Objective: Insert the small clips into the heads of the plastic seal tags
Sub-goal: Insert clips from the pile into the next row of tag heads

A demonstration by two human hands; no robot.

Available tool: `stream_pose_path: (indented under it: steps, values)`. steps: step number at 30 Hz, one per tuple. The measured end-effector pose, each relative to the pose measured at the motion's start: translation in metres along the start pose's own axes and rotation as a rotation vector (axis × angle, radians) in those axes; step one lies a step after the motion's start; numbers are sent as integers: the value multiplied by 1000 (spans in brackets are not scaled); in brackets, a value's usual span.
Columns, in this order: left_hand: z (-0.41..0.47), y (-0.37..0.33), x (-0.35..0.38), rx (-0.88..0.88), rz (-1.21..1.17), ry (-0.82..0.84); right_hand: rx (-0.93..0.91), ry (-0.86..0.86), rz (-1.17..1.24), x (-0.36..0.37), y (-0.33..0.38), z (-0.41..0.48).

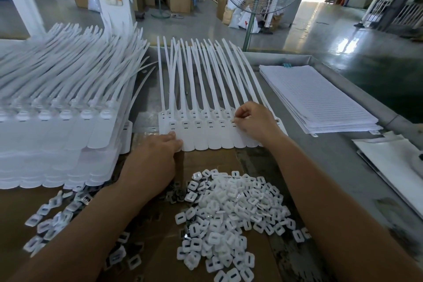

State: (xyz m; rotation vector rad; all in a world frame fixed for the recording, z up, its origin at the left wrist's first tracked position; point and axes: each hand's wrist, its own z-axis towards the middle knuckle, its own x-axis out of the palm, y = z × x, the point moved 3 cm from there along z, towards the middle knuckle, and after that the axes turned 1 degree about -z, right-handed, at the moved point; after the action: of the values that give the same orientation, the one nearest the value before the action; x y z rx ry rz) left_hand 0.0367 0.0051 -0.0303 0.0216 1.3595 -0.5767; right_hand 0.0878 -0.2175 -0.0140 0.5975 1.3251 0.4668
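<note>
Grey worktop [343, 162] bearing a row of white seal tags [206, 139] at centre, loose clips [229, 208] heaped nearer. Left hand [155, 158], grip released, presses flat on the row's near-left corner; right hand's [254, 121] grip pinches one tag head.

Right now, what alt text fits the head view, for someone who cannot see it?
A person's right hand works with curled fingertips at one head in a row of white seal tags, while the left hand presses flat on the row's near-left edge. A pile of white clips lies on cardboard between the forearms.
</note>
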Motion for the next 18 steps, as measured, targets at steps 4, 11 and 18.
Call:
stream_pose_path:
  steps: [4, 11, 18]
  values:
    - [0, 0, 1, -2, 2, 10, -47, 154, 38, -9, 0, -17]
    - [-2, 0, -1, -7, -21, 6, -69, 221, 78, -23, 2, -38]
    - [-2, -1, -1, -20, -19, 1, -173, 590, 7, -24, 20, -63]
